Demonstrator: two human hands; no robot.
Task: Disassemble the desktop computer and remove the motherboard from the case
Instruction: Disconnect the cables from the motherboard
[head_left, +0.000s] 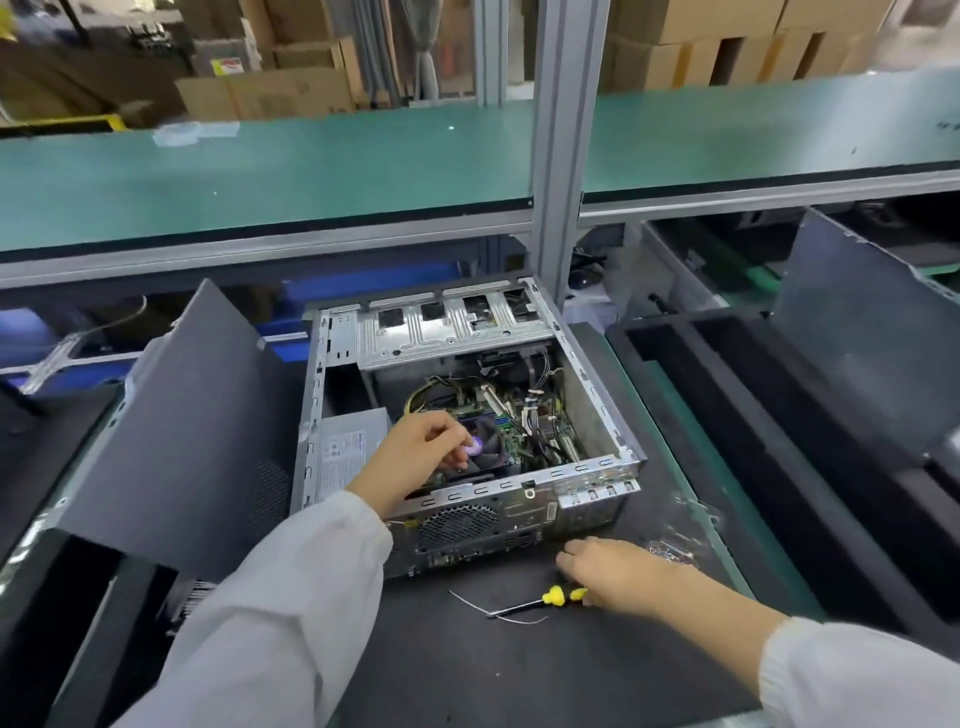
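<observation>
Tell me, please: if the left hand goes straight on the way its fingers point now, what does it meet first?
Most likely the CPU fan. The left hand is inside the open computer case, fingers pointing right and slightly down at the fan's purple hub. They seem almost on it already, though depth is unclear from this single view.

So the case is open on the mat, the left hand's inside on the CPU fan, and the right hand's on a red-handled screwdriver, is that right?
Not quite: the screwdriver has a yellow handle, not red, as the head view shows. The rest holds: the case lies open on the mat, the left hand is inside on the CPU fan, and the right hand is on the screwdriver.
</observation>
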